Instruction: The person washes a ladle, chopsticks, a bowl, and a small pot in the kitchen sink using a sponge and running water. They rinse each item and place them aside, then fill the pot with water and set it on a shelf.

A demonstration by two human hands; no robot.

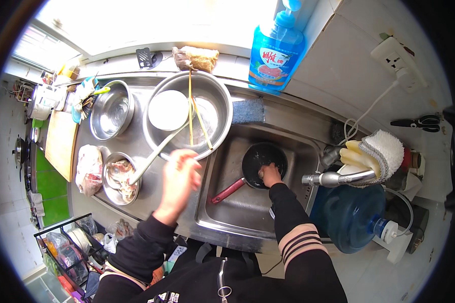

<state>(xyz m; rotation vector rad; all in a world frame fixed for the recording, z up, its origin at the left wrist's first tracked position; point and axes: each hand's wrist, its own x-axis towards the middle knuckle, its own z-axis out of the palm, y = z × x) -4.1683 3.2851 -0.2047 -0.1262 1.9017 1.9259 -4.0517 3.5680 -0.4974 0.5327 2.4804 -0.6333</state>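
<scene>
In the steel sink (227, 212) a small dark pan (256, 159) with a red handle (229, 190) rests near the back. My right hand (270, 175) reaches inside the pan; whatever lies under its fingers is hidden, so its grip is unclear. Left of the sink, my left hand (181, 181) is raised over the steel counter with fingers apart, holding nothing. Just beyond it stands a large steel basin (227, 110) with a white bowl (168, 110), chopsticks (190, 113) and a pale long handle (157, 151) leaning over the rim.
A steel bowl of raw meat (121, 176), a bagged lump of meat (89, 170) and an empty-looking steel bowl (113, 110) stand left. The faucet (330, 179) juts over the sink's right edge. A blue cloth (248, 111) and dish soap bottle (276, 53) are behind; a water jug (349, 216) is right.
</scene>
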